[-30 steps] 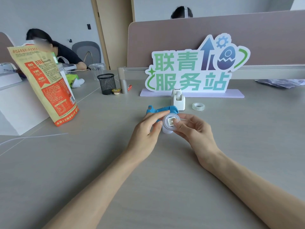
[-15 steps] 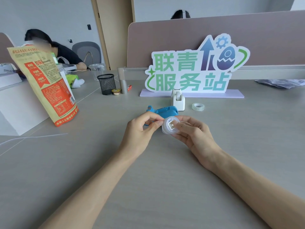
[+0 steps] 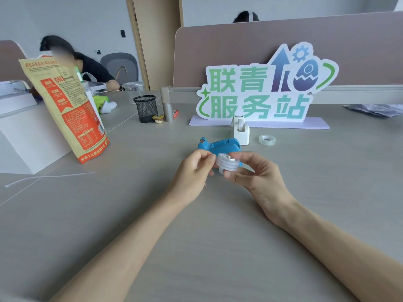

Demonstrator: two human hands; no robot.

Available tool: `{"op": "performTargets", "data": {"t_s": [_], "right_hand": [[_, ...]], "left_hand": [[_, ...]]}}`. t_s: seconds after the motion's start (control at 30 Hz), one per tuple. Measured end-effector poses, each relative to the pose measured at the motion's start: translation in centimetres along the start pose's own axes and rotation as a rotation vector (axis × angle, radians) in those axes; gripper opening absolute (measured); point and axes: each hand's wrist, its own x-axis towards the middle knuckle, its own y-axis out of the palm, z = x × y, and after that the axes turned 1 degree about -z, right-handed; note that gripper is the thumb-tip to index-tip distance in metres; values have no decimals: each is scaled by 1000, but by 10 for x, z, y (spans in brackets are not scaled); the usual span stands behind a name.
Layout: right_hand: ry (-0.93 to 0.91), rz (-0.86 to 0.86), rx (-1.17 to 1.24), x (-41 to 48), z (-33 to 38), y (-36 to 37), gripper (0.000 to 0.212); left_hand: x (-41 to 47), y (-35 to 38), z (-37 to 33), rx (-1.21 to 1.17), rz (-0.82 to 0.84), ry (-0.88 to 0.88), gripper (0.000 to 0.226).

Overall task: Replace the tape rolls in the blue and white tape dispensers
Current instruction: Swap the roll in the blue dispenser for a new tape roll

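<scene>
A clear tape roll [image 3: 227,162] is held just above the grey table, between both hands. My right hand [image 3: 255,173] grips it from the right, thumb below and fingers on top. My left hand [image 3: 194,168] pinches at its left edge with thumb and forefinger; whether it holds the tape's loose end I cannot tell. Right behind the roll lies the blue tape dispenser [image 3: 220,144]. The white tape dispenser [image 3: 241,130] stands upright further back. A second clear tape roll [image 3: 267,140] lies flat to its right.
A big green-lettered sign [image 3: 261,92] stands behind the dispensers. An orange and tan bag [image 3: 69,110] leans on a white box at left. A black mesh cup [image 3: 145,109] and small items sit further back. Two people sit in the background.
The roll has turned from facing me to lying nearly flat, edge on. My left hand's fingers slid to its left rim and my right hand closed around it.
</scene>
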Motion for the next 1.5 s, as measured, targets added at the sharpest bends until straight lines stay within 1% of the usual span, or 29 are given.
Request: {"op": "performTargets", "data": {"t_s": [0.07,0.17,0.33,0.4,0.53,0.57,0.67,0.77,0.87,0.93,0.97,1.03,1.1,1.17,1.23,1.27,1.37,1.5], "right_hand": [[-54,-21,-51,-1,-1,1,27],[-119,-41,-141,1,-2,0,20],[-240,-50,-428,4,-1,-4,10],[-298,-68,-513,3,-2,-3,11],[-406,-78,-634,2,-3,0,13],[-416,-74,-639,1,-3,0,12],[-401,-69,-622,0,-2,0,24],[-394,-80,-609,-1,0,1,29],[-382,-82,-573,-1,0,0,21],[-370,-85,-568,0,-1,0,15],[-365,-90,-573,0,-2,-1,16],[-349,-102,-573,0,-3,-1,23],[-342,-113,-554,1,-2,0,28],[-351,-121,-535,3,-1,1,27],[-386,-137,-532,8,-2,2,23],[-412,-146,-545,12,-3,2,20],[-458,-175,-591,30,-6,3,13],[-483,-229,-631,53,-12,2,17]], "left_hand": [[0,1,-1,-32,45,-45,16],[1,-1,-3,-145,60,-122,19],[4,-6,-7,-374,40,-212,21],[4,-6,-7,-398,35,-228,19],[4,-8,-6,-341,15,-255,16],[4,-8,-5,-342,17,-261,16],[5,-9,-6,-349,29,-269,17],[6,-9,-7,-347,26,-277,18],[4,-8,-6,-289,36,-232,11],[5,-8,-3,-275,17,-212,16],[5,-8,-2,-277,6,-208,17],[7,-7,-1,-277,-15,-199,15],[8,-6,1,-241,-41,-158,14],[11,-5,5,-105,-78,-33,14],[17,-5,9,87,-87,120,13],[22,-4,9,144,-94,170,12],[41,-3,5,228,-162,254,11],[62,2,8,295,-236,338,11]]}}
